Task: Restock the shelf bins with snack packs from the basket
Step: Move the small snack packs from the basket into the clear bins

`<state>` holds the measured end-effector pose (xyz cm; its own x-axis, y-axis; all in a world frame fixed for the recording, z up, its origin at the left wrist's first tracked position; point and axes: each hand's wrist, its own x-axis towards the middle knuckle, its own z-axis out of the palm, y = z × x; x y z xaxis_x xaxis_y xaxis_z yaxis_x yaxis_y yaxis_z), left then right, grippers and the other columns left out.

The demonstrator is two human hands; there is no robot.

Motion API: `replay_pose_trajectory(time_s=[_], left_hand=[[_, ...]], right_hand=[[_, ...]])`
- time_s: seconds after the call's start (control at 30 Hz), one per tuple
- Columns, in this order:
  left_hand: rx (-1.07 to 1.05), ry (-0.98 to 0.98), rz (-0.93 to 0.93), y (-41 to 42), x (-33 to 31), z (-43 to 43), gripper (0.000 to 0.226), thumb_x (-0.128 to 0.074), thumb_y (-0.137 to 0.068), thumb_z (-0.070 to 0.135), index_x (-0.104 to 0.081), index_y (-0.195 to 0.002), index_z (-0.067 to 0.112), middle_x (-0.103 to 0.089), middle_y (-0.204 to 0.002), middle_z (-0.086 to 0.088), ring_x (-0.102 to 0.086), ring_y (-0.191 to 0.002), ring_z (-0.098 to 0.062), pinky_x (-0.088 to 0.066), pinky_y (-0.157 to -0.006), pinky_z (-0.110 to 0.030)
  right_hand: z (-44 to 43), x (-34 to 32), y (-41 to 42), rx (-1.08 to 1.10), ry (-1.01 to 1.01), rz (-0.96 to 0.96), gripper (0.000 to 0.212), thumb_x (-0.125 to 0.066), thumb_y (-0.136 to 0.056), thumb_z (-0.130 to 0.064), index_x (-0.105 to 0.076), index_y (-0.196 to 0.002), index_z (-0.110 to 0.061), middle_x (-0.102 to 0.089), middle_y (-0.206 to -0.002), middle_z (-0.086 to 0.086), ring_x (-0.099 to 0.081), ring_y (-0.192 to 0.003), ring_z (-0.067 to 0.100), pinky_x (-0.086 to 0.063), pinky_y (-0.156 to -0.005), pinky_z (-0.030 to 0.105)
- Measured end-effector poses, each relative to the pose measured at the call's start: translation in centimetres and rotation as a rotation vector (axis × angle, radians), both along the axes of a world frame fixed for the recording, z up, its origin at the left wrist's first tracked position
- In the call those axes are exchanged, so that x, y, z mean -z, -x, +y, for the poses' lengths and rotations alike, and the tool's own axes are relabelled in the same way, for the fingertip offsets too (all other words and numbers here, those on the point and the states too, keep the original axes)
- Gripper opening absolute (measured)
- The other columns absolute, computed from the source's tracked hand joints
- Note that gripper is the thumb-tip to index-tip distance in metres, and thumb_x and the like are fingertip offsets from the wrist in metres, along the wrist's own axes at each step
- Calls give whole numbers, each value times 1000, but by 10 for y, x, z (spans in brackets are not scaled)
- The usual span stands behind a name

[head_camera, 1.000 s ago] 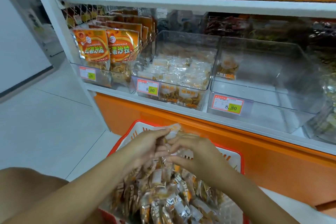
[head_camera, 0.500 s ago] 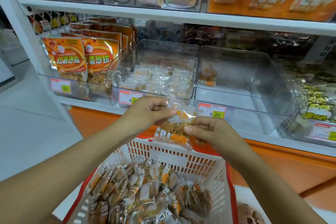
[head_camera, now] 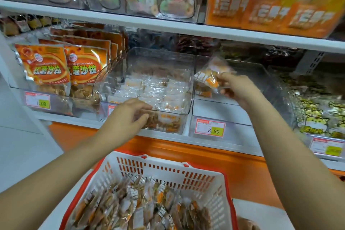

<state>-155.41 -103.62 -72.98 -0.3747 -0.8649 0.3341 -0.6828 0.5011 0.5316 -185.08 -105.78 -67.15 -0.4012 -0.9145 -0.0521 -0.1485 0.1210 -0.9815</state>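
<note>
Snack pack [head_camera: 210, 77] pinched in right grip [head_camera: 238, 90] above bin [head_camera: 220, 107] wall; left grip [head_camera: 130, 115] loosely open.

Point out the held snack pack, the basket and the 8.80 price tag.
snack pack [head_camera: 210, 77]: head view, printed middle.
basket [head_camera: 168, 169]: head view, far white wall.
8.80 price tag [head_camera: 210, 127]: head view, centre.

Right hand [head_camera: 238, 89] raised, pinching snack pack [head_camera: 211, 77], left hand [head_camera: 130, 115] loosely curled

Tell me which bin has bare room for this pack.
The clear bin behind the 8.80 price tag: its floor is bare between the wall of the middle bin and the yellow packs, bar a few packs at back left. The middle bin is crowded; orange bags fill the left one.
</note>
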Motion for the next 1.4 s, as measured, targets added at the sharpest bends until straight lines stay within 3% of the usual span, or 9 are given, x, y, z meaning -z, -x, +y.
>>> replay_pose_trajectory(time_s=[0.13, 0.3, 0.5, 0.6, 0.67, 1.0, 1.17, 1.27, 1.4], left_hand=[[-4, 8, 20, -1, 2, -3, 27, -58, -92, 10, -67, -116, 17, -62, -111, 2, -55, -102, -10, -37, -82, -11], [3, 38, 25, -1, 6, -4, 27, -58, -91, 9, -68, -116, 15, -64, -110, 2, -53, -98, -7, -31, -81, 3], [4, 40, 52, -2, 8, -7, 26, -59, -91, 7, -70, -112, 16, -63, -103, 6, -52, -92, 1, -33, -80, 1], [7, 54, 62, -3, 10, -8, 26, -59, -90, 5, -71, -110, 17, -61, -99, 8, -51, -90, 5, -32, -80, 2], [7, 69, 50, -4, 11, -9, 25, -56, -90, 9, -71, -108, 17, -61, -98, 8, -51, -90, 2, -33, -80, 1], [-11, 93, 22, -1, 13, -6, 23, -56, -89, 8, -70, -107, 14, -58, -95, 5, -54, -92, -11, -35, -76, -10], [2, 63, -23, 0, 8, 0, 33, -49, -89, 17, -66, -117, 11, -61, -109, -1, -54, -106, -17, -42, -86, -22], [-7, 77, -83, 1, 11, 8, 38, -54, -92, 7, -59, -129, 11, -57, -130, -4, -49, -123, -20, -33, -98, -21], [51, 63, -123, 3, 24, 30, 55, -51, -96, 13, -33, -148, 17, -25, -153, 9, -19, -138, -1, -16, -108, -14]], right_hand=[[-36, 3, 9, 38, -119, -45, 22, -58, -93, -26, -60, -104, -8, -62, -75, 5, -51, -54, 11, -36, -51, 20], [-58, 16, 31, 83, -220, -144, 15, -51, -96, -23, -54, -85, -12, -52, -70, 5, -44, -55, 12, -32, -52, 19], [-78, 58, 41, -23, -431, 79, 1, -60, -91, -13, -59, -90, -14, -56, -75, 4, -49, -58, 12, -39, -36, 11], [-94, 67, 41, -30, -404, 161, 9, -70, -84, -8, -62, -80, -6, -66, -90, 14, -60, -72, 18, -57, -70, 23], [-101, 70, 38, 3, -381, 152, 12, -72, -81, -4, -61, -84, -2, -66, -100, 20, -65, -86, 24, -54, -90, 37], [-86, 61, 34, -6, -217, 177, 35, -56, -89, 2, -59, -124, 1, -58, -128, 19, -60, -113, 29, -51, -95, 33], [-72, 54, 26, -53, -229, 185, 35, -54, -91, -1, -57, -126, -1, -57, -130, 19, -56, -94, 19, -50, -93, 34], [-61, 46, 13, -138, -330, 352, 37, -50, -94, -2, -52, -131, -2, -51, -134, 16, -53, -111, 26, -49, -98, 39], [-46, 32, -10, -239, -411, 470, 38, -50, -94, -2, -47, -132, -2, -46, -139, 13, -45, -126, 30, -44, -103, 41]])
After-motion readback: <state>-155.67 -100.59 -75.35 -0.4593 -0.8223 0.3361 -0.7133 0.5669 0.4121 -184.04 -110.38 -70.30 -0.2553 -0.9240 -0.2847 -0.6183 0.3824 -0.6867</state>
